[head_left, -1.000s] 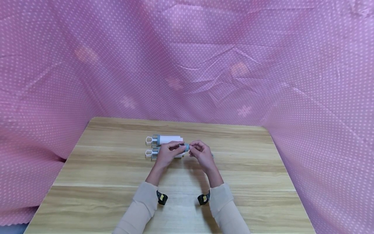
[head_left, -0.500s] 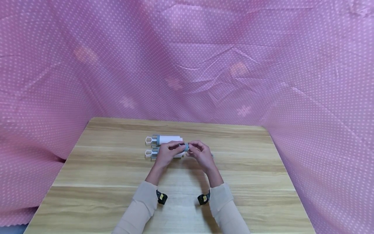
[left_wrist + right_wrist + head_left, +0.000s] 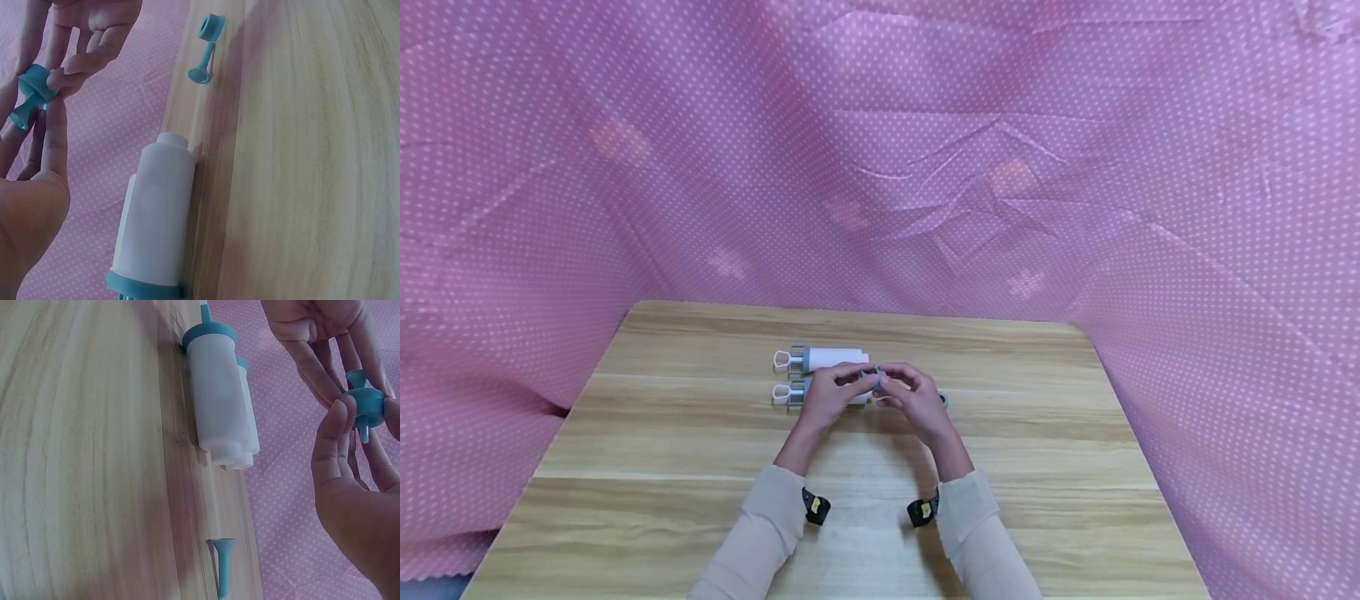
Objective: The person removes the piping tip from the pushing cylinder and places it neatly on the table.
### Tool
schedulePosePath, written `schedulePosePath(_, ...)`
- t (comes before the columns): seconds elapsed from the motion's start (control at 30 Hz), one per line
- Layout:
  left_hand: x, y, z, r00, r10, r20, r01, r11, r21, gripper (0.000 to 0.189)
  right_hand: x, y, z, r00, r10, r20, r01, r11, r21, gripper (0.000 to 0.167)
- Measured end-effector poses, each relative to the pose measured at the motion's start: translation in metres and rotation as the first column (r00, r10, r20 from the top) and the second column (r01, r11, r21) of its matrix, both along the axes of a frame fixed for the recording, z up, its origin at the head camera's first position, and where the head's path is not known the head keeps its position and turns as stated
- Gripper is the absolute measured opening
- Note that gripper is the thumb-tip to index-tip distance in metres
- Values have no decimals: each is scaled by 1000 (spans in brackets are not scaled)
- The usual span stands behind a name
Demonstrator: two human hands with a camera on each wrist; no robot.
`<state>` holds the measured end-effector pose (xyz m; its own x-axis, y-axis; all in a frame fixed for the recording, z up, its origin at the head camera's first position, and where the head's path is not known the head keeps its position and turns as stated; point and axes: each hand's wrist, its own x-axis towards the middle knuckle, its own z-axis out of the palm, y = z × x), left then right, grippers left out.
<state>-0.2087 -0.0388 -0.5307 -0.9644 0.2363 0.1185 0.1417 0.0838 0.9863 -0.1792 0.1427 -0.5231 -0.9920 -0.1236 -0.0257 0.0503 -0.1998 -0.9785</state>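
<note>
Both hands meet over the table, pinching one teal nozzle (image 3: 36, 84) that has a wide threaded-looking collar and a flared stem. My left hand (image 3: 827, 398) grips it from the left with thumb and fingertips. From the other side, the fingertips of my right hand (image 3: 923, 407) hold the collar, seen in the right wrist view on the nozzle (image 3: 367, 405). Below and behind the left hand lie two white syringe-like barrels (image 3: 835, 357), with teal collars and white loop handles pointing left. The nearer barrel (image 3: 159, 212) is partly hidden by the left hand in the head view.
A second teal nozzle (image 3: 209, 50) lies on the wooden table (image 3: 1060, 467), right of the barrels and mostly behind the right hand in the head view. Pink dotted cloth (image 3: 880, 208) hangs around the table's back and sides. Each wrist wears a black strap device (image 3: 816, 507).
My right hand's fingers have shifted left along the nozzle, closer to the left fingertips, and less of its collar shows. The left hand and the barrels have stayed in place.
</note>
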Motion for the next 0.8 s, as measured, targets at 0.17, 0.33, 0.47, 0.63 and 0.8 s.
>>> schedulePosePath(0.17,1,0,1,1000,-9,19,9,1000,14,36,0,2,0,1000,-4,-5,4,1000,14,32)
schedulePosePath(0.33,0,2,1,998,-33,54,29,997,66,41,-1,4,1,1000,-15,-22,16,999,34,30)
schedulePosePath(0.47,-1,3,0,997,-54,64,45,991,124,42,-1,6,2,999,-38,-13,38,998,46,30)
schedulePosePath(0.63,-3,5,-1,998,-37,55,29,991,130,41,-2,10,1,997,-80,0,80,995,66,29)
schedulePosePath(0.8,-4,8,-1,999,13,46,-17,995,94,41,-3,14,-1,996,-94,5,94,992,87,31)
